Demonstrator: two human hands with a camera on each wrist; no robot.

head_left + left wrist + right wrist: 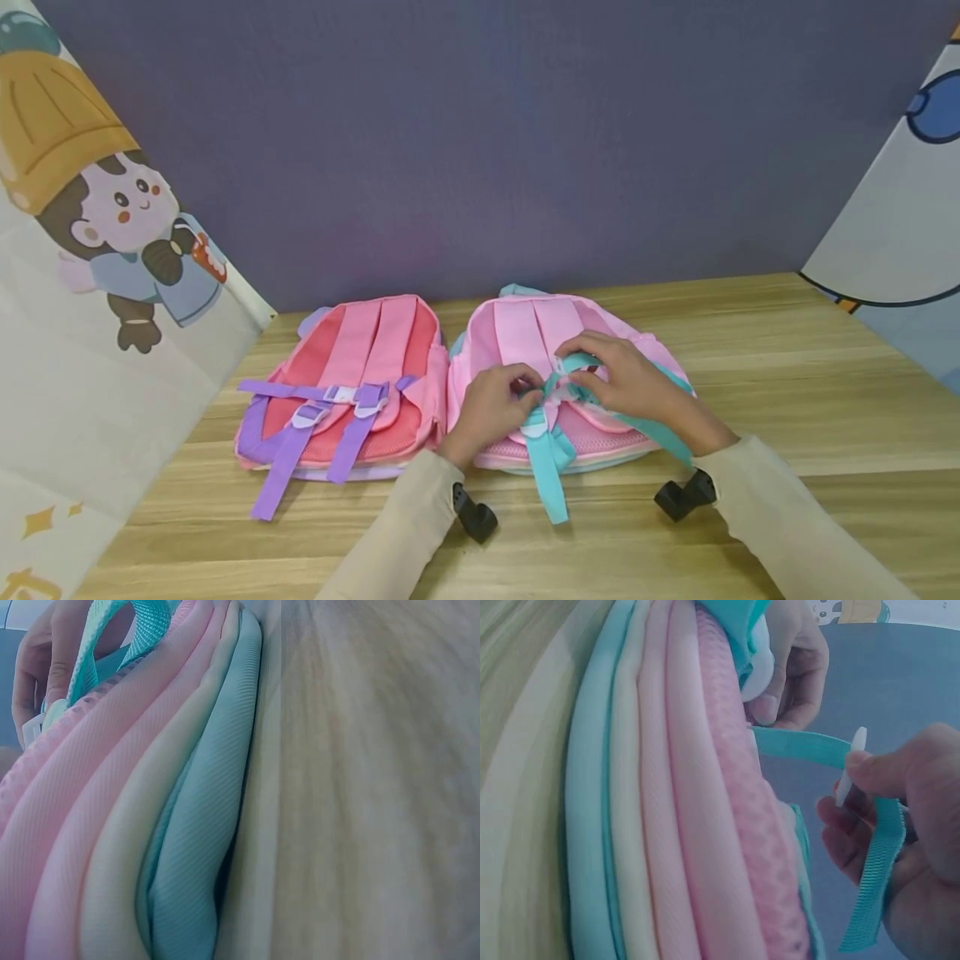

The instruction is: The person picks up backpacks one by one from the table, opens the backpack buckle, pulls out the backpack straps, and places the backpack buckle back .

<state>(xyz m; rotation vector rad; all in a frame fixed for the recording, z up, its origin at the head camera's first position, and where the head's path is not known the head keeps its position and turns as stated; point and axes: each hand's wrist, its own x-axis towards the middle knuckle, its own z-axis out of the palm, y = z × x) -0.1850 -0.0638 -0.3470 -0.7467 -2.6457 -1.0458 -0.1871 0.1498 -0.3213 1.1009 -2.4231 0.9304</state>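
Observation:
A pink backpack with teal webbing (547,477) lies back-panel up on the wooden table. My left hand (491,404) curls over its lower middle, thumb and fingers pinching the teal strap by the white buckle parts. To the right, my right hand (630,379) holds a looped section of that webbing. In the right wrist view, its thumb and fingers pinch a flat white plastic buckle piece (853,765), and the teal strap (802,741) stretches from there toward the left hand (799,671). The left wrist view shows the right hand (60,660) behind a teal loop (94,645).
A second, coral-pink backpack (352,333) with purple straps (281,475) and white buckles lies against the left side of the first. Behind both rises a dark blue-grey panel (487,150). Cartoon-printed sheets (67,350) flank the wooden table (787,400).

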